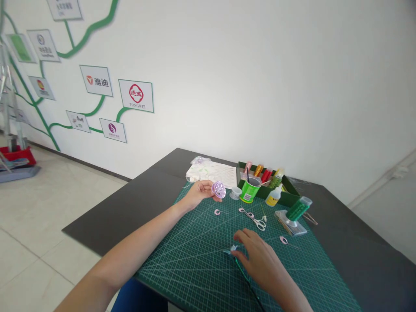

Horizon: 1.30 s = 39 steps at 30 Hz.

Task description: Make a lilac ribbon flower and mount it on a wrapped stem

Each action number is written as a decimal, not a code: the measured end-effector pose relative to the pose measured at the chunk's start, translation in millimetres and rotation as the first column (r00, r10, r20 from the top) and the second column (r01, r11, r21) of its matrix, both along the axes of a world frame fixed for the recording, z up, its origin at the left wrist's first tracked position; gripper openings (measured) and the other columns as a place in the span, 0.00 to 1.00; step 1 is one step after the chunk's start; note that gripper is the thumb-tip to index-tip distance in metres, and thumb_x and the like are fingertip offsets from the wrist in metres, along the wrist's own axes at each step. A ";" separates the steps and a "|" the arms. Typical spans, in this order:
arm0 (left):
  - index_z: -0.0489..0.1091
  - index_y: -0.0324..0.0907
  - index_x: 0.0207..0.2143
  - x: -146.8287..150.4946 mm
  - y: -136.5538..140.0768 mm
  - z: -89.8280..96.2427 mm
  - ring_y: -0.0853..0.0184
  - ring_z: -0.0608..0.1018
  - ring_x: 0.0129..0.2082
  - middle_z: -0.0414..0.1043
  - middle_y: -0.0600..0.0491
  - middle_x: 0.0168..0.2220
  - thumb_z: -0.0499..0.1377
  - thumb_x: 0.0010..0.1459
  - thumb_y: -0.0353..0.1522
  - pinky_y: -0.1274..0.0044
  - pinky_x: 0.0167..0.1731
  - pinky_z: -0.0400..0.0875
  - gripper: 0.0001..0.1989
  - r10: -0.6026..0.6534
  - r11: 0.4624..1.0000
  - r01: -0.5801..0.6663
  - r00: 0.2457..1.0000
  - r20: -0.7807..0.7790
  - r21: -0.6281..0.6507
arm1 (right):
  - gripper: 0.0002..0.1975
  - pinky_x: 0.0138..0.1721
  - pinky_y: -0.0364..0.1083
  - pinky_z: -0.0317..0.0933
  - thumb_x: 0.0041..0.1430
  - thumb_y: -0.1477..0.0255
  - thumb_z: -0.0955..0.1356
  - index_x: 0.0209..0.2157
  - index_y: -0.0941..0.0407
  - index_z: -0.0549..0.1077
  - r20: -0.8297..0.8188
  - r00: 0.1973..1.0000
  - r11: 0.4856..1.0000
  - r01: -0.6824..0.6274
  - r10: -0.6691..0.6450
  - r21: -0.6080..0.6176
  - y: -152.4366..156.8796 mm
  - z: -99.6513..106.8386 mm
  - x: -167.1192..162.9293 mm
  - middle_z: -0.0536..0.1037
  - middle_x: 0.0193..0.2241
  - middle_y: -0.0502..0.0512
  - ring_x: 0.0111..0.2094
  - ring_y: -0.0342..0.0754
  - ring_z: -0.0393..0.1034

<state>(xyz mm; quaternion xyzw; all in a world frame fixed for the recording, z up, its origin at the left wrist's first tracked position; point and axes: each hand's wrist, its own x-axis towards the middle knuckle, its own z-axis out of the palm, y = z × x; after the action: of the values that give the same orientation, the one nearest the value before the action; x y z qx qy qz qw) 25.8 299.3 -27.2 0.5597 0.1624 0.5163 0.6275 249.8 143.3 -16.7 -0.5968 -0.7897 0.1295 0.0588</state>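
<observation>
Out over the far part of the cutting mat, my left hand (199,193) is closed on a shiny lilac flower-shaped piece (219,190) with rounded, layered edges. My right hand (258,258) hovers low over the mat, its fingers curved and thumb apart, with nothing visible between them. Beside its thumb lies a small pale blue piece (231,250) joined to a dark green stem (244,277) that runs toward the front edge. Between the hands are white-handled scissors (259,224) and a small pink loop-shaped piece (217,212) on a thin wire.
A green gridded cutting mat (191,260) covers part of the black table (146,195). Toward the back stand a green can (248,193), a glue bottle (273,196), a dark green box (289,198) of coloured rolls, and a green spool (298,209). White sheets (221,172) lie behind my left hand.
</observation>
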 end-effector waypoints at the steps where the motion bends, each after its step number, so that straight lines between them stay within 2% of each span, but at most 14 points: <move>1: 0.82 0.39 0.32 -0.7 0.2 -0.9 0.58 0.87 0.28 0.86 0.45 0.30 0.82 0.44 0.45 0.70 0.34 0.83 0.23 0.017 1.000 -0.017 1.000 0.015 0.003 | 0.09 0.52 0.54 0.67 0.68 0.77 0.69 0.46 0.54 0.79 -0.031 0.999 0.999 -0.040 0.040 0.013 0.2 0.8 -0.6 0.82 0.49 0.62 0.53 0.61 0.78; 5: 0.82 0.38 0.34 -4.1 3.7 1.1 0.58 0.88 0.30 0.86 0.44 0.30 0.81 0.47 0.45 0.70 0.37 0.84 0.22 0.089 0.996 -0.091 0.992 0.087 0.015 | 0.12 0.55 0.54 0.67 0.68 0.79 0.68 0.48 0.55 0.81 -0.099 0.987 0.992 -0.125 0.125 0.006 2.0 2.8 1.3 0.82 0.49 0.62 0.53 0.60 0.77; 8: 0.83 0.38 0.36 -7.9 8.5 9.2 0.58 0.89 0.34 0.87 0.44 0.33 0.80 0.50 0.43 0.70 0.41 0.84 0.21 0.130 0.991 -0.133 0.982 0.135 0.020 | 0.16 0.57 0.54 0.66 0.64 0.80 0.71 0.50 0.54 0.82 -0.110 0.979 0.983 -0.179 0.173 -0.046 5.2 -0.5 2.6 0.82 0.52 0.60 0.55 0.59 0.76; 14: 0.83 0.39 0.39 -13.9 14.2 24.4 0.55 0.89 0.41 0.88 0.47 0.37 0.81 0.48 0.41 0.67 0.49 0.83 0.21 0.170 0.984 -0.175 0.968 0.187 0.012 | 0.10 0.48 0.49 0.66 0.61 0.84 0.71 0.35 0.55 0.82 -0.065 0.984 0.985 -0.169 0.166 -0.045 15.8 -17.4 -3.2 0.84 0.40 0.56 0.46 0.55 0.78; 20: 0.82 0.36 0.37 -12.3 9.3 16.4 0.54 0.90 0.41 0.88 0.45 0.36 0.82 0.47 0.41 0.64 0.50 0.83 0.22 0.168 0.986 -0.168 0.973 0.157 -0.018 | 0.09 0.51 0.53 0.65 0.68 0.82 0.69 0.37 0.57 0.82 -0.125 0.979 0.986 -0.157 0.163 0.052 28.1 -20.4 -12.5 0.85 0.40 0.60 0.48 0.58 0.76; 26: 0.82 0.35 0.39 -10.1 7.5 6.8 0.53 0.90 0.41 0.88 0.43 0.38 0.82 0.47 0.41 0.64 0.50 0.83 0.24 0.147 0.989 -0.143 0.982 0.118 -0.043 | 0.10 0.52 0.50 0.69 0.67 0.82 0.69 0.38 0.56 0.83 -0.221 0.949 0.974 -0.218 0.225 0.056 24.9 -24.5 -10.4 0.86 0.41 0.59 0.47 0.54 0.80; 28: 0.82 0.35 0.39 -9.4 7.6 5.6 0.54 0.90 0.41 0.88 0.44 0.38 0.81 0.48 0.41 0.64 0.50 0.83 0.23 0.138 0.990 -0.134 0.985 0.106 -0.049 | 0.09 0.51 0.50 0.70 0.65 0.80 0.70 0.37 0.55 0.84 -0.234 0.948 0.975 -0.223 0.217 0.000 7.7 -16.1 8.9 0.87 0.41 0.58 0.47 0.55 0.81; 29: 0.82 0.36 0.39 -8.8 7.7 5.0 0.54 0.89 0.41 0.88 0.44 0.38 0.81 0.48 0.41 0.65 0.50 0.83 0.22 0.134 0.990 -0.129 0.986 0.101 -0.052 | 0.07 0.50 0.51 0.71 0.64 0.77 0.72 0.35 0.54 0.85 -0.237 0.952 0.973 -0.218 0.195 -0.074 -3.1 -8.6 22.1 0.87 0.41 0.58 0.46 0.56 0.82; 30: 0.82 0.36 0.38 -8.0 7.7 4.4 0.55 0.89 0.41 0.88 0.44 0.38 0.81 0.48 0.41 0.65 0.50 0.83 0.22 0.127 0.991 -0.123 0.987 0.094 -0.055 | 0.01 0.44 0.49 0.72 0.58 0.71 0.77 0.32 0.52 0.85 -0.220 0.960 0.950 -0.220 0.171 -0.223 -13.6 0.6 36.2 0.87 0.39 0.57 0.43 0.57 0.82; 31: 0.81 0.36 0.38 -6.9 7.5 3.8 0.55 0.89 0.41 0.88 0.44 0.38 0.81 0.48 0.40 0.65 0.50 0.83 0.22 0.119 0.992 -0.115 0.989 0.088 -0.057 | 0.05 0.36 0.47 0.72 0.55 0.66 0.79 0.31 0.53 0.86 -0.209 0.968 0.902 -0.208 0.136 -0.378 -22.4 10.9 49.5 0.87 0.36 0.57 0.36 0.56 0.83; 32: 0.81 0.36 0.38 -5.8 7.1 3.1 0.55 0.89 0.42 0.88 0.44 0.39 0.81 0.48 0.40 0.65 0.50 0.83 0.22 0.110 0.993 -0.105 0.991 0.082 -0.058 | 0.10 0.33 0.46 0.71 0.59 0.61 0.77 0.34 0.53 0.86 -0.237 0.967 0.869 -0.194 0.092 -0.454 -27.9 21.3 60.4 0.87 0.36 0.58 0.34 0.55 0.83; 34: 0.81 0.36 0.38 -3.1 5.4 1.7 0.55 0.89 0.42 0.88 0.44 0.39 0.81 0.48 0.40 0.65 0.50 0.82 0.22 0.085 0.995 -0.081 0.994 0.071 -0.060 | 0.24 0.33 0.46 0.71 0.70 0.51 0.68 0.34 0.57 0.85 -0.287 0.958 0.839 -0.158 0.002 -0.520 -25.6 38.4 70.8 0.86 0.30 0.61 0.32 0.55 0.83; 36: 0.80 0.36 0.38 -0.6 2.2 0.9 0.55 0.89 0.42 0.87 0.44 0.38 0.81 0.48 0.41 0.66 0.49 0.83 0.23 0.056 0.997 -0.053 0.996 0.063 -0.061 | 0.30 0.35 0.48 0.71 0.71 0.48 0.66 0.31 0.59 0.83 -0.319 0.946 0.854 -0.204 0.047 -0.480 -6.4 45.3 65.3 0.87 0.30 0.64 0.33 0.57 0.83; 39: 0.80 0.35 0.38 2.1 -4.9 1.9 0.54 0.89 0.41 0.87 0.43 0.37 0.81 0.48 0.42 0.66 0.47 0.83 0.23 0.001 0.998 0.002 0.999 0.054 -0.064 | 0.31 0.34 0.52 0.70 0.71 0.48 0.65 0.25 0.58 0.81 -0.369 0.928 0.961 -0.146 0.051 -0.236 36.0 36.0 42.1 0.84 0.25 0.63 0.27 0.57 0.79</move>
<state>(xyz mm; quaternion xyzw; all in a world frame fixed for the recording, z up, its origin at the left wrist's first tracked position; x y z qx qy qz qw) 27.9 294.4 -25.2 0.5252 0.1618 0.5256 0.6494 291.9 179.3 19.2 -0.5248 -0.7711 0.3411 0.1169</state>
